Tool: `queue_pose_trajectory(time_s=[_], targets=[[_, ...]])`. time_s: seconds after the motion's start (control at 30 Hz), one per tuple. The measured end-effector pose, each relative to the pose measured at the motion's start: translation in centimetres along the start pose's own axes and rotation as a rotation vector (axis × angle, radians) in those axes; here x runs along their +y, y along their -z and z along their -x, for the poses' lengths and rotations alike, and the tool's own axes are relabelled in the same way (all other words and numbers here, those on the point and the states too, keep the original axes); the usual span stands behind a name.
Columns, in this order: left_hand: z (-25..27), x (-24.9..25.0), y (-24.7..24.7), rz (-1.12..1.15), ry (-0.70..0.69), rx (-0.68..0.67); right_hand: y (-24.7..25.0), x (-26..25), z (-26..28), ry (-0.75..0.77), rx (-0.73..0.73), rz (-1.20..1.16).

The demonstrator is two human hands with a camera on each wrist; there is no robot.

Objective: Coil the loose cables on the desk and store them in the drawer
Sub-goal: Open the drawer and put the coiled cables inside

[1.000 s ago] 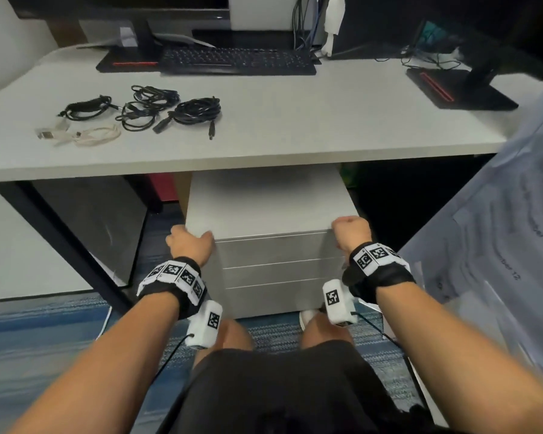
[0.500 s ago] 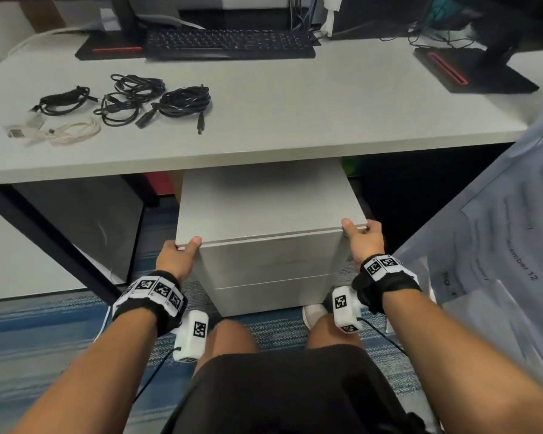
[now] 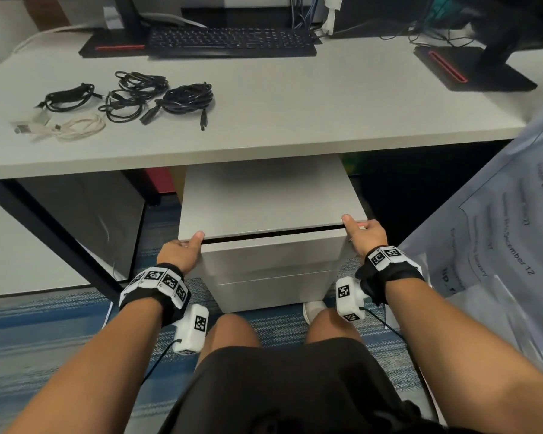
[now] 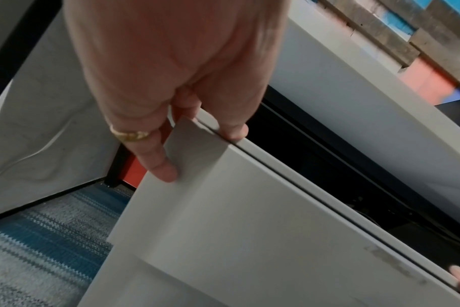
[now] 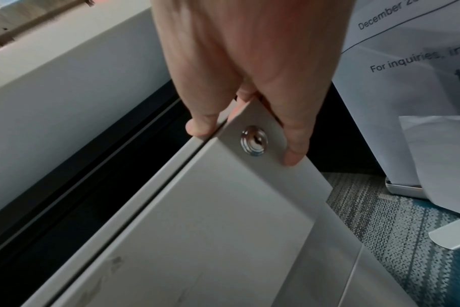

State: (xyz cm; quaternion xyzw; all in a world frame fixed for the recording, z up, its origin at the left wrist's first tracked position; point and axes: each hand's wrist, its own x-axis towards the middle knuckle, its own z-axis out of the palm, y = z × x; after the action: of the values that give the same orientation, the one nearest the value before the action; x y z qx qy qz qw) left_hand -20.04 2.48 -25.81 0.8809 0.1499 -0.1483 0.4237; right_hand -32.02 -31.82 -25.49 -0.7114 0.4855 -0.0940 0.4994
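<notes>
The left hand (image 3: pixel 179 253) and right hand (image 3: pixel 365 234) each pinch an end corner of the top drawer (image 3: pixel 273 245), thumbs over its upper edge; the smooth white front runs crosswise between them, barely ajar. Four coiled cables (image 3: pixel 129 101) lie beyond, up-left on the matte desk (image 3: pixel 295 120), nearer the left hand.

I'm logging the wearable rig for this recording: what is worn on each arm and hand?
Bare forearms. Each wrist carries a black strap with white square-code tags, plus a white camera block trailing a thin black cable. The left hand wears a gold ring.
</notes>
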Motion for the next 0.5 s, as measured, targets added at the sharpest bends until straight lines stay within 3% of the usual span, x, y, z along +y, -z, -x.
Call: queue_pose_trajectory(time_s=[0.2, 0.3, 0.5], targets=[[1.6, 0.3, 0.5, -0.059, 0.097, -0.083, 0.5, -0.1, 1.5, -0.048, -0.023, 0.149], [1.6, 0.2, 0.7, 0.029, 0.192, -0.081, 1.0, -0.1, 2.4, -0.049, -0.066, 0.201], [1.7, 0.5, 1.8, -0.074, 0.146, -0.204, 2.2, -1.5, 4.0, -0.091, -0.165, 0.369]])
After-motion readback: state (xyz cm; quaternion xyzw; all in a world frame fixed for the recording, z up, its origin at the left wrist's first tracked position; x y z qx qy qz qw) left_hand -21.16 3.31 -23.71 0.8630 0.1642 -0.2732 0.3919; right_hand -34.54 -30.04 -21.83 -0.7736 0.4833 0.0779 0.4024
